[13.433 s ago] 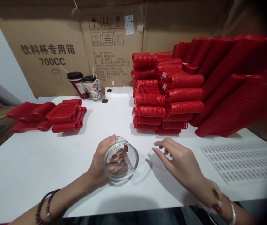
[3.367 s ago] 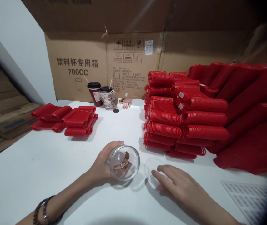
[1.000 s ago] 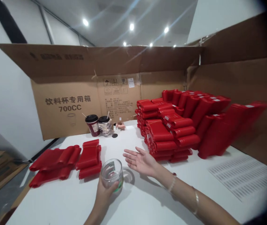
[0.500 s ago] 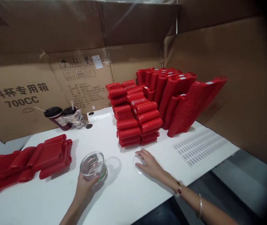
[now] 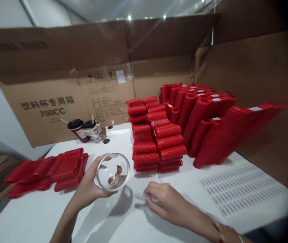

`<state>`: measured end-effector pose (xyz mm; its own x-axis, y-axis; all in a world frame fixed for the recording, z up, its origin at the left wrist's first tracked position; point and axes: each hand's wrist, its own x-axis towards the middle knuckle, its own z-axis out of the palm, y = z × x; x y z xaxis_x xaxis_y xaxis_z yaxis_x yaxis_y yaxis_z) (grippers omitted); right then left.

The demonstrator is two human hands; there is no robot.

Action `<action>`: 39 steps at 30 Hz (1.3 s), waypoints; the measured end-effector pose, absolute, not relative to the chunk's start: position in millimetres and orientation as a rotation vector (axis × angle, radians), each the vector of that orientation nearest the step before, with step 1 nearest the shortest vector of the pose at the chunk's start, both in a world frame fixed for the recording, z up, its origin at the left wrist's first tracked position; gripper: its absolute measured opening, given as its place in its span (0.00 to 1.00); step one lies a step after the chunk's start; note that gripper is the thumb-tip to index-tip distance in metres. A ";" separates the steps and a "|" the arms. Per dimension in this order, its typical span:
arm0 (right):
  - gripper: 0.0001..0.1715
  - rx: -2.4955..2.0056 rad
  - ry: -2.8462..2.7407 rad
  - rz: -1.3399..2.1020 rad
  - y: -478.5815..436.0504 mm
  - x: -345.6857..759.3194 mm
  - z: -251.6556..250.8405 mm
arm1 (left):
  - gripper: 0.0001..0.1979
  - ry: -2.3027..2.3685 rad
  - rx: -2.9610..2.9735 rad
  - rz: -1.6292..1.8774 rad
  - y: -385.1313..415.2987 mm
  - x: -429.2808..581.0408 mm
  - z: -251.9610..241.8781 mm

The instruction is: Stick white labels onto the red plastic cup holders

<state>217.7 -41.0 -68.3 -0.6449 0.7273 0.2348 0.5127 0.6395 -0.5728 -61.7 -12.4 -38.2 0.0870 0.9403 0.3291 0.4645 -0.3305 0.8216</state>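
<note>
My left hand is wrapped round the side of a clear round cup, raised over the table and tilted so that its open mouth faces me. Small brown pieces show inside the cup; I cannot make out what they are. To the right of the cup, my right hand pinches a thin clear round lid, seen nearly edge-on just above the white table. Part of the lid is hidden by my fingers. The cup and the lid are apart.
Red ribbed rolls are stacked behind my hands, with taller red rolls leaning at right. More red rolls lie at left. Two lidded drink cups stand before the cardboard wall. A label sheet lies at right.
My left hand has raised the cup and tipped its mouth toward me, so its contents show. My right hand has picked the clear lid up from the table. The head view has shifted.
</note>
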 end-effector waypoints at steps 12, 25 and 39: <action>0.19 -0.581 -1.045 1.268 51.4 86.1 -2.8 | 0.50 1.384 1.941 1.205 8.4 -80.0 -9.5; 0.17 -0.734 -0.956 1.191 68.7 58.3 -23.6 | 0.49 1.378 1.691 1.220 28.2 -81.1 -19.8; 0.26 -0.694 -0.868 1.339 63.2 55.6 -25.5 | 0.47 1.358 1.768 1.237 21.4 -83.1 -16.9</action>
